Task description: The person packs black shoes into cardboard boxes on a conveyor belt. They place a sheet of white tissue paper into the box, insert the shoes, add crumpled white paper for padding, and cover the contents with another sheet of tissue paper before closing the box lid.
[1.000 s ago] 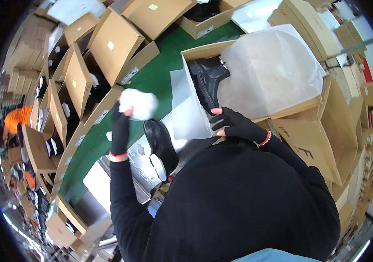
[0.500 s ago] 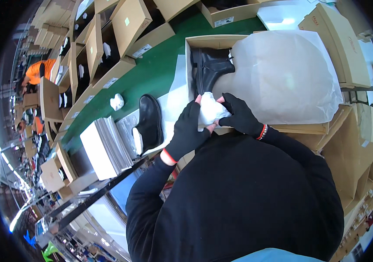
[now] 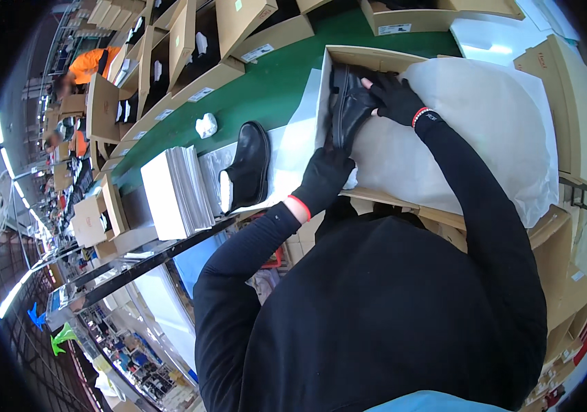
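Observation:
A black ankle boot (image 3: 350, 113) lies in an open cardboard shoe box (image 3: 324, 89), at its left end. My right hand (image 3: 403, 103), in a black fingerless glove, closes on the boot's upper part, its bare fingertips against the leather. At the boot's lower end, by the box's near wall, my left hand (image 3: 322, 180) is curled over a white paper wad (image 3: 352, 180). Only an edge of that wad shows beside the fingers. A second black boot (image 3: 251, 161) rests left of the box, white stuffing showing in its opening.
Translucent paper (image 3: 458, 130) spreads over the box's right side. Left are a stack of white sheets (image 3: 173, 196) and another paper wad (image 3: 206, 126) on the green table (image 3: 286, 65). Open boxes (image 3: 204, 86) line the far side; a person in orange (image 3: 87, 65) stands beyond. A box lid (image 3: 568, 110) leans at right.
Both hands held the paper wad in front of the box; now they are apart. The right hand has moved up onto the boot, the left stays low with the wad. The view has shifted.

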A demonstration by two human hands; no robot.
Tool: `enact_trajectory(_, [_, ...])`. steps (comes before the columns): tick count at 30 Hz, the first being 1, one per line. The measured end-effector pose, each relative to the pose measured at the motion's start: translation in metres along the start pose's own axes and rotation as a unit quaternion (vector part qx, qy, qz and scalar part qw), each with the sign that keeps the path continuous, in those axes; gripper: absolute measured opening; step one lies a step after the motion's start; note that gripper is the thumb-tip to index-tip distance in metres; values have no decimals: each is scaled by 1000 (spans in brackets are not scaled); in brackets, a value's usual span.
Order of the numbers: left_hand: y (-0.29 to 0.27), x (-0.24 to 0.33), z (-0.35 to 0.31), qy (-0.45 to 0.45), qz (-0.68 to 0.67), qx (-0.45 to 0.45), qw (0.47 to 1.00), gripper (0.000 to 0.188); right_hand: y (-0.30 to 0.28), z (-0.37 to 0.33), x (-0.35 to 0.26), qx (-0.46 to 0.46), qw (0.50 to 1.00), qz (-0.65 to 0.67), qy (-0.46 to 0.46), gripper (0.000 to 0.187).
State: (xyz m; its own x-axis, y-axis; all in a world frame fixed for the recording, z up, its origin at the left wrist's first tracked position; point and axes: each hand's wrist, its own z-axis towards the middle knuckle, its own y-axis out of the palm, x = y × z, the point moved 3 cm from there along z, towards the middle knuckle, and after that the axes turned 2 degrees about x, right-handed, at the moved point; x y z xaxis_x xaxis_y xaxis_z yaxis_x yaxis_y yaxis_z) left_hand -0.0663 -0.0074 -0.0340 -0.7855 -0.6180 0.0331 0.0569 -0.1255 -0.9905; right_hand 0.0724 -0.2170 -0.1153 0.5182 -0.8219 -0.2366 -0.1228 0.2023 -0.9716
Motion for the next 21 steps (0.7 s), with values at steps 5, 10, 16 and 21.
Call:
enact_trajectory(5, [38,1,-17,-124,14,-94,988,28,11,4,0,5,999,-11,35,82])
enact_trajectory(10, [24,-11,-11,-123,-59,-113,984,36,16,5,4,3,999,-33,40,82])
enact_trajectory(16, [0,-67,-77,-425,-64,129,894,53,-51,-32,-16,87,991,-78,58,80])
enact_trajectory(21, [85,-59,-125,-376,104,128,912,46,-75,-119,4,157,959,-143,186,81])
